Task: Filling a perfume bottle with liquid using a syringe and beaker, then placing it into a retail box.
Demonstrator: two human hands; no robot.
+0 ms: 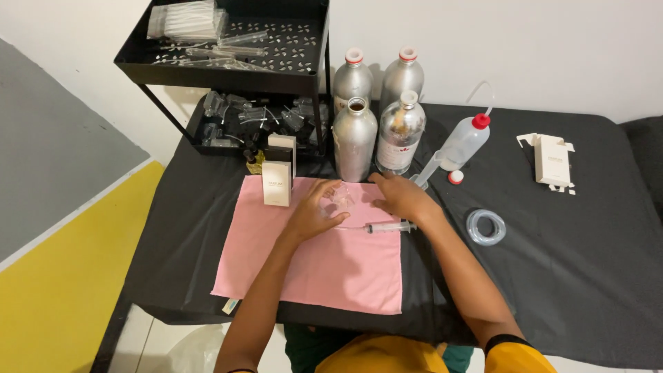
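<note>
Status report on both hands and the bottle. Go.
Left hand cupped around small clear bottle on pink cloth. Right hand flat beside it, empty. Syringe lies close under right hand.

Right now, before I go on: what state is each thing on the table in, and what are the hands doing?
Front aluminium bottle: upright, uncapped.
Two rear aluminium bottles: upright, capped.
Clear bottle: upright, capped.
Wash bottle: tilted, cap on.
Syringe: lying flat on pink cloth.
Tube coil: lying coiled.
Small box: standing, closed.
Left hand: holding small clear bottle.
Right hand: resting flat, empty.
</note>
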